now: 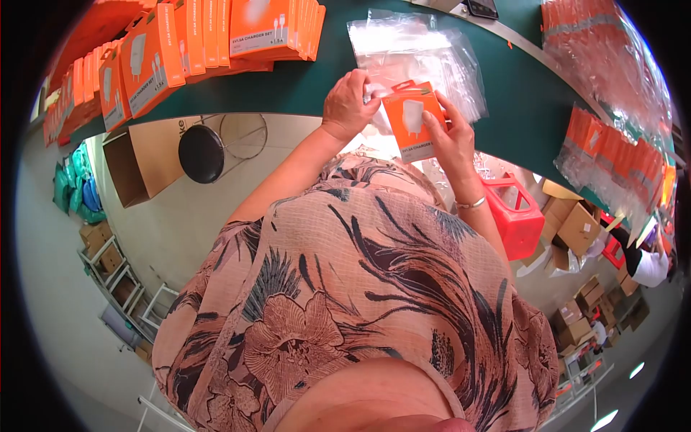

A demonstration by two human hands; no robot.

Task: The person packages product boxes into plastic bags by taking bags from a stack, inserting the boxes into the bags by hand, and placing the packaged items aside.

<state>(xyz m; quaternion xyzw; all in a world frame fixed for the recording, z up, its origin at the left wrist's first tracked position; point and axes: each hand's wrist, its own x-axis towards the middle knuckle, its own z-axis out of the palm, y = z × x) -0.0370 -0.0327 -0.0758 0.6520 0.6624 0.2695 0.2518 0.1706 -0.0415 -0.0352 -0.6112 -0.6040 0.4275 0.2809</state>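
Note:
My right hand [452, 137] is closed on an orange charger box [412, 119], its thumb across the front. The box tilts slightly, with a white plug printed on its face and a hang tab at the top. Left of the box, my left hand [349, 104] is pinched shut; a small whitish bit shows at its fingertips, too small to name. Behind both hands, a pile of clear plastic bags [439, 54] lies on the green table [295, 93].
Rows of orange charger boxes [151, 61] stand at the table's left. Bagged orange boxes [612, 155] lie at the right, near a phone [482, 7]. Below are a black round stool [201, 154], a cardboard box [147, 162] and a red plastic stool [515, 216]. Another person [648, 266] is far right.

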